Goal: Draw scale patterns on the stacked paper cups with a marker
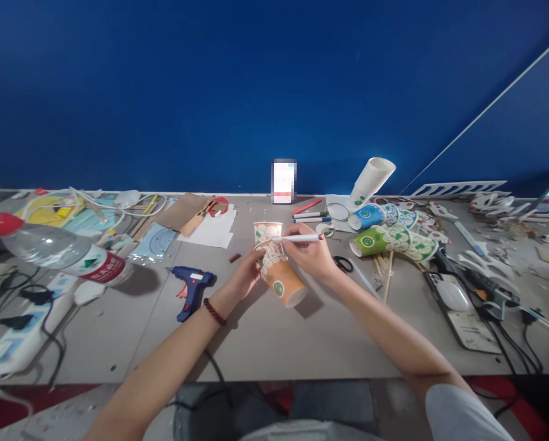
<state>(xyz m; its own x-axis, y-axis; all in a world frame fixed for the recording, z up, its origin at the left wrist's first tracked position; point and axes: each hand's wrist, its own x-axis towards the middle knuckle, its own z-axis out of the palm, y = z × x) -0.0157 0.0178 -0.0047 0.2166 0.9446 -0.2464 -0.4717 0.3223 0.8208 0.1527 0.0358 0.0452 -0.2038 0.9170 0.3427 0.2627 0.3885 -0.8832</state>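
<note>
My left hand (248, 272) grips an orange patterned paper cup (283, 280) that lies tilted, its open mouth toward me, at the middle of the grey table (302, 337). A second, similar cup (267, 233) stands upright just behind it, touching it. My right hand (311, 252) is closed around a white marker pen (299, 238) with a dark red end, held level with its tip resting against the cups.
A blue glue gun (190, 289) lies left of my hands. A water bottle (58, 252) and power strip (14, 334) sit far left. Scissors (344, 264), sticks, green and blue cups (384, 239), a stack of white cups (371, 180), pens and paper scraps crowd the right.
</note>
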